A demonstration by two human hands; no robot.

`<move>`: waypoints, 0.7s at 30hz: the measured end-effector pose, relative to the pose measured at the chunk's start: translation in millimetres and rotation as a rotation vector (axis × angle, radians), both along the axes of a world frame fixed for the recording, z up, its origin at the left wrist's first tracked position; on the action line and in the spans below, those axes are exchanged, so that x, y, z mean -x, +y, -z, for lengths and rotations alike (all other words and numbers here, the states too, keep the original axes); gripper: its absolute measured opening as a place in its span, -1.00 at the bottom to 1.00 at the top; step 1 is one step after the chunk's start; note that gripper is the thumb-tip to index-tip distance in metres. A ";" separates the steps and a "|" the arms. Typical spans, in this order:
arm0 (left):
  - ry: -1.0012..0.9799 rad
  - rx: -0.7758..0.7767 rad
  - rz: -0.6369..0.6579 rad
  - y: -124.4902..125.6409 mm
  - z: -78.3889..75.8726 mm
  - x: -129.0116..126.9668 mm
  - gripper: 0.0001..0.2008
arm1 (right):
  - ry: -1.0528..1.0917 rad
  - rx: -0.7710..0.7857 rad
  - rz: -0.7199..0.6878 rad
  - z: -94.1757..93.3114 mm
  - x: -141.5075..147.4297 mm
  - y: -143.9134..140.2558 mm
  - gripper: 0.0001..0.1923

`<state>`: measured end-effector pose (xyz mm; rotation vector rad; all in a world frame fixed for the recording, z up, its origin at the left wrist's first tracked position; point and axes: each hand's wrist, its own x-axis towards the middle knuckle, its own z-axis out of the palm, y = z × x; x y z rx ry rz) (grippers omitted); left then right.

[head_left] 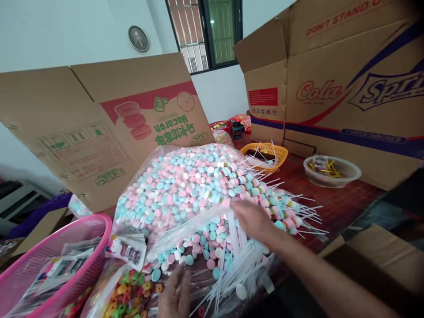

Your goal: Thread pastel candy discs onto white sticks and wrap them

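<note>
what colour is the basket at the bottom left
Pink: the basket has a pink mesh wall and rim, seen in the head view.

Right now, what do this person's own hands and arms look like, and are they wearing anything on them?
Both are bare. The right hand and its forearm show no glove, sleeve, watch or bracelet. The left hand, partly cut off at the bottom edge, has no glove or ring showing.

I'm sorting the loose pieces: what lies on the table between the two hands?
Between the left hand and right hand, the head view shows loose pink and blue candies and white sticks.
</note>
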<state>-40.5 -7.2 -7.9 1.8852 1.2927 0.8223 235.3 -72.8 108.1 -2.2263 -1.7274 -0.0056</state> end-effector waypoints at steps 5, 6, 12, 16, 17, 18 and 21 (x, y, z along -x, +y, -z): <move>0.113 -0.301 0.181 -6.7 14.4 4.7 -0.76 | -0.246 -0.090 0.101 -60.3 -93.3 60.5 -0.68; 0.127 -0.352 0.172 -8.1 12.8 3.4 -0.77 | -0.268 -0.074 0.083 -67.1 -102.9 70.8 -0.72; 0.223 -0.485 0.195 -17.5 -8.3 1.2 -0.78 | -0.318 -0.059 0.123 -69.9 -95.1 64.7 -0.67; 0.342 -0.419 0.193 -27.4 -14.5 -2.2 -0.83 | -0.292 0.042 0.029 -23.5 -34.8 11.5 -0.67; 0.379 -0.393 0.210 -30.2 -15.5 -5.0 -0.84 | -0.255 0.127 -0.082 -6.7 -16.8 -2.0 -0.75; 0.417 -0.365 0.230 -33.0 -16.4 -8.1 -0.85 | -0.217 0.206 -0.201 10.9 0.3 -14.1 -0.77; 0.510 -0.316 0.310 -39.2 -18.5 -15.9 -0.87 | -0.200 0.317 -0.374 57.6 34.9 -35.2 -0.81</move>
